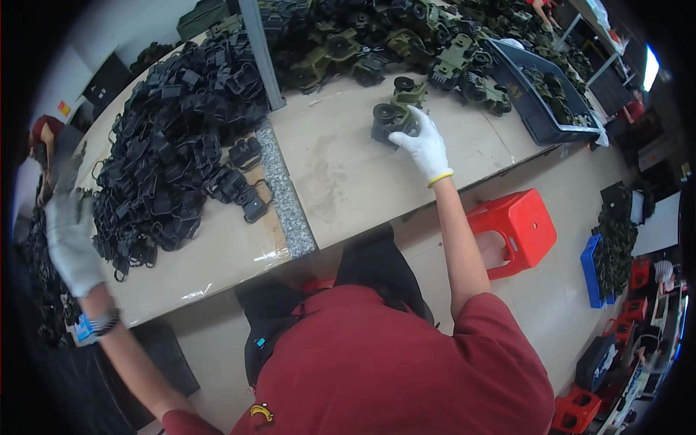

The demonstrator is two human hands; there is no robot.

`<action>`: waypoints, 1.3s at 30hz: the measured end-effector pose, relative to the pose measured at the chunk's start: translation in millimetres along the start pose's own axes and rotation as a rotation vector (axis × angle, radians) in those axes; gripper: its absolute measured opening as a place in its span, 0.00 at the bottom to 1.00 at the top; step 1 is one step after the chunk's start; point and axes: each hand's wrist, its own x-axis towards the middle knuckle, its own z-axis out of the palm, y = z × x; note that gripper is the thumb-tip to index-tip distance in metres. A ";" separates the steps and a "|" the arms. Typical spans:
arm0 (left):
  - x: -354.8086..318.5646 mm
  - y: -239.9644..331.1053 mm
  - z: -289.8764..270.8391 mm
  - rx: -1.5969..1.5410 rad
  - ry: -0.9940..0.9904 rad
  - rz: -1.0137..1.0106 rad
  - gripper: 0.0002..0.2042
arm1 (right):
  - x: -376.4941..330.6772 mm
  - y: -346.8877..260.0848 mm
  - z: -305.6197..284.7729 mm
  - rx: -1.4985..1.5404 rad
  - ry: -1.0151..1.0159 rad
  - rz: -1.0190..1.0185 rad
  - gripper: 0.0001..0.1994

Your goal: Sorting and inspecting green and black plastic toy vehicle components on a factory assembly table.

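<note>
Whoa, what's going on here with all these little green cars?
A person in white gloves is working at a table. Their right hand holds a green toy vehicle by its near end, over the tabletop. Their left hand is blurry, out beside a big heap of black parts, so I can't tell if it holds anything. More green vehicles are piled at the back, near a dark bin.

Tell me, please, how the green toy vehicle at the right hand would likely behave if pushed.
The green toy vehicle may roll if set on its round wheels. It is probably stiff, since its moulded-looking body shows no sag.
</note>
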 end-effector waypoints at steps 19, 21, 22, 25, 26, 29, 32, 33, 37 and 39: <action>-206.4 -95.6 134.9 0.386 -0.759 0.380 0.34 | -93.3 -161.8 -2.4 1.005 -1.101 -0.021 0.28; -251.4 -126.0 84.6 0.310 -0.592 0.205 0.26 | -70.4 -173.7 22.6 0.717 -0.933 -0.040 0.32; -250.7 -118.8 74.0 0.452 -0.461 0.210 0.23 | -62.3 -168.6 50.6 0.452 -0.754 -0.267 0.34; -225.5 -67.5 93.5 -0.226 -0.016 -0.288 0.20 | -74.2 -157.4 126.0 0.035 -0.488 -0.719 0.41; -222.1 -63.5 84.0 -0.304 0.028 -0.318 0.19 | -85.8 -165.2 139.0 0.025 -0.548 -0.690 0.43; -219.6 -69.0 71.6 -0.396 0.047 -0.363 0.23 | -113.6 -191.2 165.0 -0.107 -0.475 -0.690 0.41; -198.4 -86.4 66.9 -0.326 0.136 -0.340 0.23 | -113.5 -196.0 180.8 -0.132 -0.464 -0.691 0.37; -189.2 -93.8 69.0 -0.245 0.189 -0.285 0.22 | -112.8 -196.3 181.6 -0.123 -0.463 -0.707 0.37; -159.0 -118.9 25.7 0.127 0.296 0.183 0.19 | -107.4 -181.4 176.0 -0.041 -0.462 -0.730 0.35; -137.1 -99.7 7.7 0.057 0.438 0.195 0.18 | -98.3 -175.3 176.8 0.055 -0.279 -0.766 0.34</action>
